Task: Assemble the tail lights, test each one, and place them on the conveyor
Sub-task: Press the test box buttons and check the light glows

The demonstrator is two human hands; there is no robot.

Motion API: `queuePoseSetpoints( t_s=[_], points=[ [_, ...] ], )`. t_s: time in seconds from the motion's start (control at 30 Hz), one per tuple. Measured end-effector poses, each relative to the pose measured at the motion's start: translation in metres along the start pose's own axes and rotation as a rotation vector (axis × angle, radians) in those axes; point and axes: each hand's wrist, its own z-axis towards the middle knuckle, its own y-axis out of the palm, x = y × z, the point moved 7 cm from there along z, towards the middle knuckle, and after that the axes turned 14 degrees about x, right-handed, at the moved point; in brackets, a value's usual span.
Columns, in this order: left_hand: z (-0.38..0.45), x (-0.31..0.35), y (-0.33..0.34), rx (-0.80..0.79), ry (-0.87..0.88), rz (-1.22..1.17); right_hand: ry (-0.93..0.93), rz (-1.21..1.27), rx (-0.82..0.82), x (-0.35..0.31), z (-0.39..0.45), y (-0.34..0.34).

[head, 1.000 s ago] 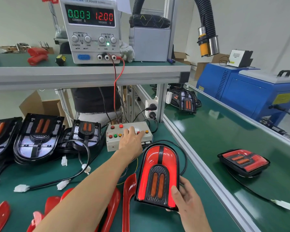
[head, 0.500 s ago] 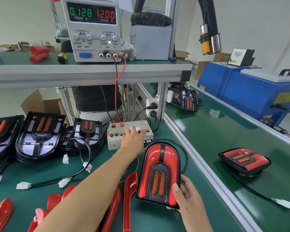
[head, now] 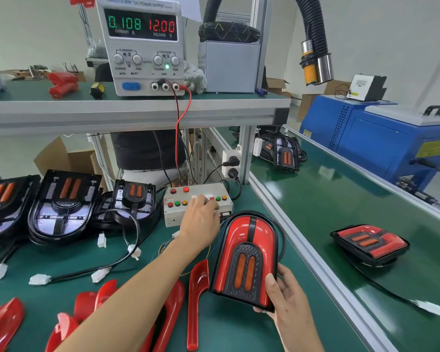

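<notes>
My right hand [head: 287,298] grips the lower right corner of an assembled red tail light [head: 247,255], tilted up from the bench. My left hand [head: 201,219] rests on the white button box [head: 178,214], fingers spread over the buttons on its right side. The power supply [head: 142,47] on the shelf reads 0.108 A and 12.00 V. Another finished tail light [head: 368,243] lies on the green conveyor [head: 328,199], its cable trailing toward me.
Black tail light housings [head: 61,201] with loose white connectors sit at the left. Red lens covers [head: 196,301] lie along the near edge. A further tail light [head: 286,154] lies far up the conveyor. An aluminium rail [head: 302,250] divides bench and belt.
The current reading went from 0.003 to 0.128 and now 0.108 A. My left fingers shifted slightly on the button box. The tail light in my right hand stays put.
</notes>
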Motion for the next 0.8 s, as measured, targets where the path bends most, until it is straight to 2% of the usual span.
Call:
queuePoseSetpoints(
  t_s=[0.1, 0.23, 0.43, 0.7, 0.8],
  points=[
    [-0.018, -0.004, -0.014, -0.012, -0.084, -0.139, 0.026, 0.025, 0.026, 0.002, 0.001, -0.003],
    [-0.034, -0.029, -0.023, -0.124, -0.148, 0.079, 0.002, -0.022, 0.087, -0.001, -0.005, -0.007],
    [-0.041, -0.060, -0.037, -0.128, -0.143, 0.296, 0.047, -0.105, 0.186, -0.001, -0.012, -0.015],
    [-0.048, -0.082, -0.023, -0.269, -0.218, 0.407, 0.116, -0.262, 0.191, -0.011, -0.018, -0.015],
    [-0.048, -0.089, -0.019, -0.287, -0.244, 0.395, 0.113, -0.410, 0.194, -0.015, -0.017, -0.016]
  ],
)
